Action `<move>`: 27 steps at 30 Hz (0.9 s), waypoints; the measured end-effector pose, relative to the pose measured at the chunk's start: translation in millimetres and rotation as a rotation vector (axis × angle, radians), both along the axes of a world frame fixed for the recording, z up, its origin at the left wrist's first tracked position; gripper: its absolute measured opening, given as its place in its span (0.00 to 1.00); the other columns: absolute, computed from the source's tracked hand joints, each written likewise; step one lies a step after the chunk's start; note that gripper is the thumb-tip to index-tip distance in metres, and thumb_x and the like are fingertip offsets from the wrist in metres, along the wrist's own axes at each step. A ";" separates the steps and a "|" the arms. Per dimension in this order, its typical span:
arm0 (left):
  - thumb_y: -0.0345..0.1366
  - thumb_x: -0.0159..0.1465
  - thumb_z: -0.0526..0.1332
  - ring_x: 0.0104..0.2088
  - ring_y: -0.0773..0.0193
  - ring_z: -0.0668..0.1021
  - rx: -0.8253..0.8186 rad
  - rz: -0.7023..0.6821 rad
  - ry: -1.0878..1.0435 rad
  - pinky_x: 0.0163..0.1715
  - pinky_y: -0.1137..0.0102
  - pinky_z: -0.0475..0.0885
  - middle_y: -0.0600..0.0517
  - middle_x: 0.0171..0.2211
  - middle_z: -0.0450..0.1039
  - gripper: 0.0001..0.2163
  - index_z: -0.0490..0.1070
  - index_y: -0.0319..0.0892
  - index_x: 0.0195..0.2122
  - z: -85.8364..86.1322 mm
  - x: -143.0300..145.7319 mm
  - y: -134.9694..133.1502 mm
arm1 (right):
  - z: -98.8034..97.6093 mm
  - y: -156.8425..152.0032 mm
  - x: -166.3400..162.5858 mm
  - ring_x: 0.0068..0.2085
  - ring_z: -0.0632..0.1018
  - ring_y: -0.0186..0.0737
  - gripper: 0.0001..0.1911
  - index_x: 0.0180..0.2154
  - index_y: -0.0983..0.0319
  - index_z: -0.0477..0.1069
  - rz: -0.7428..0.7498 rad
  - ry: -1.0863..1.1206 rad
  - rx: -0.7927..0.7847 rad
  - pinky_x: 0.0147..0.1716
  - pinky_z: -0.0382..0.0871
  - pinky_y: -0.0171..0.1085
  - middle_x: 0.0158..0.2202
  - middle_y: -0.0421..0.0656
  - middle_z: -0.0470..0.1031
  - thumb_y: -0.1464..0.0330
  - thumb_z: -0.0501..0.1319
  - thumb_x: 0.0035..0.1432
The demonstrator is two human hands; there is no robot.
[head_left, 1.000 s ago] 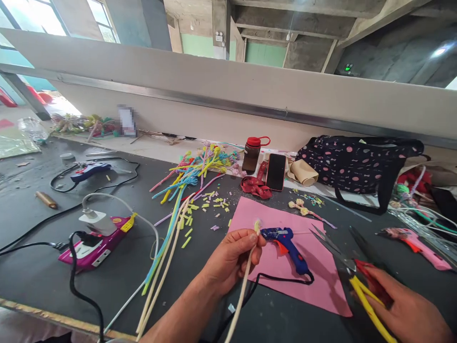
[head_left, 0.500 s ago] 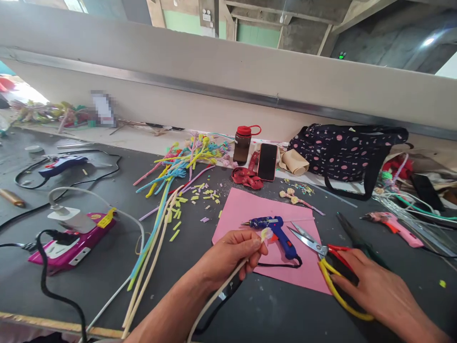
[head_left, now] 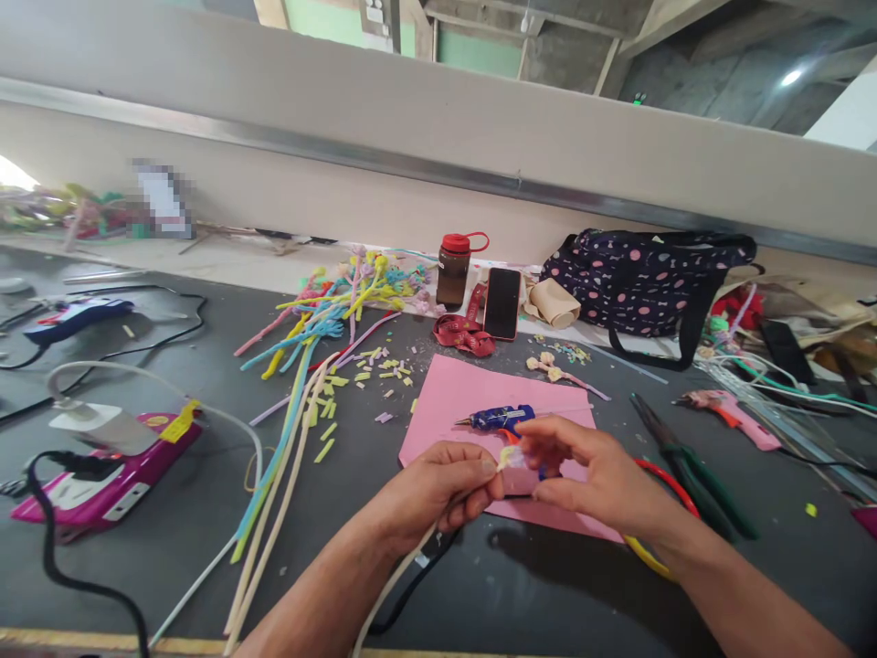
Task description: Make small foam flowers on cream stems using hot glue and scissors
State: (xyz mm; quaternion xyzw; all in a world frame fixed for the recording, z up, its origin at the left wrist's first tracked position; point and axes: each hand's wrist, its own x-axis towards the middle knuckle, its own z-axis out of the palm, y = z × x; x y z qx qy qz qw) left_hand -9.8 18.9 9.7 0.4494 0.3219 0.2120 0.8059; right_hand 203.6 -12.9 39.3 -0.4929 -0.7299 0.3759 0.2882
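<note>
My left hand (head_left: pixel 445 484) pinches a cream pipe cleaner (head_left: pixel 401 576) just below its top. A small pale yellow and whitish tip (head_left: pixel 511 457) sticks out past the fingers, and the long stem hangs down toward me. Close to that tip is my right hand (head_left: pixel 603 475), open, its fingers apart and curved; whether they touch the tip I cannot tell. Behind both hands a blue glue gun (head_left: pixel 494 419) lies on a pink sheet (head_left: pixel 445 384), its handle mostly hidden. Scissors with red and yellow handles (head_left: pixel 678 484) lie partly covered by my right hand and forearm.
Green-handled shears (head_left: pixel 699 480) and a pink glue gun (head_left: pixel 736 419) lie at right. Pipe cleaners (head_left: pixel 274 498), cut yellow pieces (head_left: pixel 325 448) and a magenta power strip (head_left: pixel 147 475) are at left. A bottle (head_left: pixel 452 274), phone (head_left: pixel 502 303) and patterned bag (head_left: pixel 630 283) stand at the back.
My right hand has let go of the scissors and moved left to the pipe cleaner's tip. My left hand keeps its pinch. The whole view has shifted slightly.
</note>
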 end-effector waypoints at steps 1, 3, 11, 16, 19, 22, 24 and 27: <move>0.40 0.58 0.58 0.12 0.77 0.57 -0.003 0.001 0.000 0.11 0.78 0.46 0.57 0.14 0.62 0.11 0.71 0.37 0.25 -0.1 -0.1 0.1 | 1.4 3.3 -6.9 0.38 0.74 0.37 0.26 0.50 0.57 0.65 0.034 0.009 0.004 0.39 0.70 0.37 0.42 0.42 0.73 0.72 0.64 0.47; 0.40 0.57 0.58 0.12 0.77 0.57 -0.012 0.005 -0.005 0.11 0.78 0.46 0.57 0.14 0.61 0.11 0.70 0.37 0.24 -0.6 -0.5 0.2 | 3.1 8.4 -16.0 0.38 0.73 0.37 0.27 0.51 0.56 0.65 0.094 0.018 0.021 0.38 0.69 0.36 0.43 0.42 0.72 0.71 0.65 0.46; 0.40 0.56 0.58 0.11 0.76 0.54 -0.007 -0.001 -0.027 0.11 0.77 0.41 0.58 0.11 0.58 0.12 0.70 0.37 0.22 1.2 -1.4 0.7 | 6.7 20.3 -10.6 0.34 0.72 0.35 0.10 0.39 0.61 0.72 0.125 0.151 -0.016 0.34 0.66 0.35 0.35 0.41 0.72 0.68 0.60 0.53; 0.40 0.55 0.59 0.10 0.76 0.53 0.000 -0.018 -0.012 0.12 0.76 0.41 0.59 0.10 0.56 0.12 0.70 0.37 0.21 4.7 0.1 0.9 | 10.3 25.8 -8.0 0.34 0.71 0.36 0.07 0.33 0.62 0.75 0.087 0.202 -0.043 0.32 0.65 0.35 0.32 0.42 0.71 0.69 0.58 0.55; 0.41 0.55 0.59 0.10 0.76 0.52 0.006 -0.025 -0.007 0.12 0.76 0.41 0.59 0.09 0.55 0.12 0.71 0.37 0.21 5.3 0.7 0.7 | 11.6 28.2 -10.7 0.33 0.72 0.35 0.06 0.32 0.62 0.75 0.112 0.186 -0.040 0.31 0.65 0.35 0.32 0.42 0.72 0.69 0.60 0.54; 0.41 0.55 0.59 0.11 0.76 0.53 0.014 -0.027 0.003 0.12 0.76 0.42 0.59 0.09 0.55 0.12 0.71 0.37 0.21 4.5 0.8 0.5 | 10.7 31.2 -12.6 0.35 0.73 0.37 0.05 0.30 0.62 0.76 0.167 0.195 -0.031 0.34 0.67 0.36 0.31 0.42 0.73 0.68 0.61 0.53; 0.40 0.55 0.59 0.11 0.76 0.53 0.010 -0.026 0.008 0.12 0.76 0.42 0.59 0.10 0.54 0.12 0.71 0.37 0.21 3.5 0.7 0.5 | 9.3 33.5 -12.8 0.37 0.74 0.39 0.05 0.29 0.62 0.76 0.193 0.209 -0.015 0.37 0.67 0.37 0.30 0.42 0.74 0.68 0.62 0.53; 0.40 0.56 0.59 0.12 0.76 0.52 0.012 -0.028 0.010 0.12 0.76 0.41 0.59 0.10 0.54 0.12 0.71 0.37 0.22 2.4 0.8 0.6 | 7.2 36.4 -12.3 0.36 0.74 0.38 0.05 0.29 0.62 0.77 0.224 0.223 -0.004 0.37 0.67 0.38 0.30 0.42 0.75 0.68 0.62 0.53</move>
